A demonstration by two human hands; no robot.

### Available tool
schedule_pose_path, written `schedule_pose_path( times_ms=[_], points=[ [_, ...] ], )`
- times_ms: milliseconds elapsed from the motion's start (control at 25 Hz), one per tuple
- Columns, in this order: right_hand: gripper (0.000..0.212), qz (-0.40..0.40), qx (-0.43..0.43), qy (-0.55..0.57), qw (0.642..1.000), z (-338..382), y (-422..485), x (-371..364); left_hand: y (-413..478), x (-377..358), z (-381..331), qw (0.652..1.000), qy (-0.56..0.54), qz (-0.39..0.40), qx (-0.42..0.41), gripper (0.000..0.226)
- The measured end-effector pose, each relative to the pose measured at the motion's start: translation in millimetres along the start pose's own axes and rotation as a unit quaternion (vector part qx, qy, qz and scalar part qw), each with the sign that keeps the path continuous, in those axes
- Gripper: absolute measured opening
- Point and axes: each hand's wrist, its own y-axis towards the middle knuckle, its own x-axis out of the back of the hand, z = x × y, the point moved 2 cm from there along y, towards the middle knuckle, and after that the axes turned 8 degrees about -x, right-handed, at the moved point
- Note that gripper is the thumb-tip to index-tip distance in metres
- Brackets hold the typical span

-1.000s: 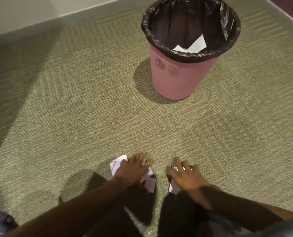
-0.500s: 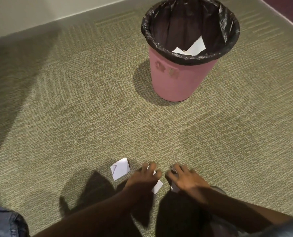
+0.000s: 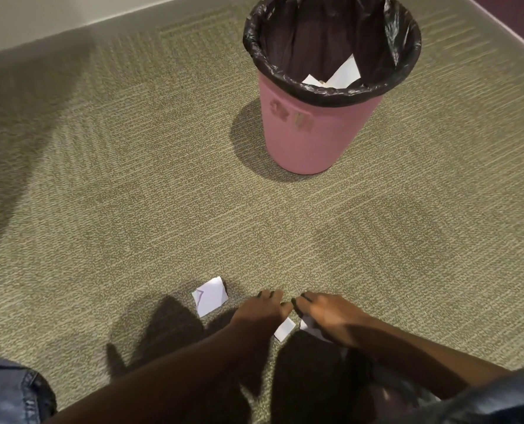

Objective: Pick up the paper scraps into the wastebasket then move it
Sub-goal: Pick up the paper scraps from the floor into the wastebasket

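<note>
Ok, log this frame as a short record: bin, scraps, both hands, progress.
bin: pink, upright on carpet, black liner
paper in bin: white pieces visible
loose scrap: flat on carpet, left of both hands, untouched
left hand: fingers curled down over middle scrap; grip unclear
right hand: fingers curled over right scrap; grip unclear
progress: three scraps not yet binned
</note>
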Motion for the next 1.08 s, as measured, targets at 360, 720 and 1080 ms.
schedule_pose_path(
  times_ms=[360,720,1080],
  points=[
    [0.033,-0.014,0.068,-0.026,0.997,-13.5,0.3,-15.3,8.1,-3.2,6.0,0.985,-0.152,0.078,-0.018,0.052],
    [0.011,0.007,0.042,-0.025,0.999,-27.8,14.6,-24.9,15.5,-17.8,4.2,0.964,-0.262,0.033,0.009,0.034],
    [0.003,-0.058,-0.049,0.262,0.962,-32.0,16.0,91.0,28.9,79.1,79.1,0.872,-0.485,-0.036,0.059,0.015]
  ],
)
